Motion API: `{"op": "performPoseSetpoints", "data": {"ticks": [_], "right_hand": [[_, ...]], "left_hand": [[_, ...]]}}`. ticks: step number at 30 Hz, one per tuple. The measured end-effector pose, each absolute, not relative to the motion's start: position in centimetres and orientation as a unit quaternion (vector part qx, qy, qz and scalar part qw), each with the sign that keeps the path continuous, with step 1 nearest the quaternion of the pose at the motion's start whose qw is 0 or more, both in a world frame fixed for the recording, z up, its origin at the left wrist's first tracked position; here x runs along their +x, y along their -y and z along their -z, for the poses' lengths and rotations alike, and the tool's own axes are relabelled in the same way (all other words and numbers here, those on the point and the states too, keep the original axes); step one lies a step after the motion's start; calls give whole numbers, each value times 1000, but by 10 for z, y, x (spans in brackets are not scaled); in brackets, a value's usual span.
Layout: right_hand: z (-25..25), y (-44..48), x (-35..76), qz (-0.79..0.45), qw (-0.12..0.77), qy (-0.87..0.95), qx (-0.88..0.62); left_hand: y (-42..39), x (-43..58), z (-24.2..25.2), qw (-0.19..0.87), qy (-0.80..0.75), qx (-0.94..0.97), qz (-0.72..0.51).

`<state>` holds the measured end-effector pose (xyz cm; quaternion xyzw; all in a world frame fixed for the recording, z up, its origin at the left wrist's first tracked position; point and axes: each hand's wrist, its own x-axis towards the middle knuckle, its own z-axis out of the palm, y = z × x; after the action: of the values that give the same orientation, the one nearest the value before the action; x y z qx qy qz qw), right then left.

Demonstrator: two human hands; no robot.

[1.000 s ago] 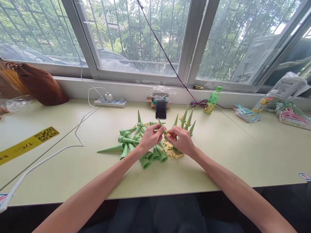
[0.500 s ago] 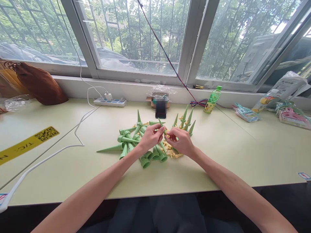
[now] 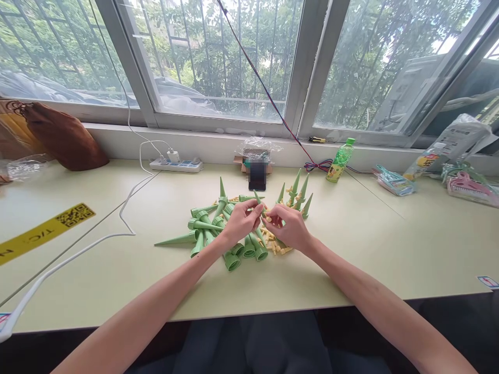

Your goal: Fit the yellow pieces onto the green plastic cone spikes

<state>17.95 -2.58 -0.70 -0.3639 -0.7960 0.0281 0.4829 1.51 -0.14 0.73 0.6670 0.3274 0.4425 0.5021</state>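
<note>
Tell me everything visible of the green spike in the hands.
The green spike looks like plastic and tapers to a point. It tilts, tip up and left. The left hand grips it; the right hand holds a small yellow piece near its lower part. The lower end is hidden; whether the piece is attached is unclear.

Cone pile [image 3: 206, 225] left of peg heap [image 3: 279, 247], phone [image 3: 257, 182] behind both
</note>
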Motion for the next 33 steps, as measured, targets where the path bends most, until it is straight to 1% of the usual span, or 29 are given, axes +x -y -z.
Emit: {"op": "performPoseSetpoints", "data": {"ticks": [7, 12, 22, 33], "right_hand": [[2, 28, 179, -45, 480, 786, -386], [0, 25, 182, -67, 470, 766, -434], [4, 19, 185, -79, 482, 770, -411], [3, 17, 185, -104, 492, 764, -405]], "left_hand": [[2, 15, -9, 497, -336, 659, -454], [2, 14, -9, 453, -369, 650, -486], [2, 15, -8, 395, -381, 666, -505], [4, 13, -12, 423, -357, 692, -463]]}}
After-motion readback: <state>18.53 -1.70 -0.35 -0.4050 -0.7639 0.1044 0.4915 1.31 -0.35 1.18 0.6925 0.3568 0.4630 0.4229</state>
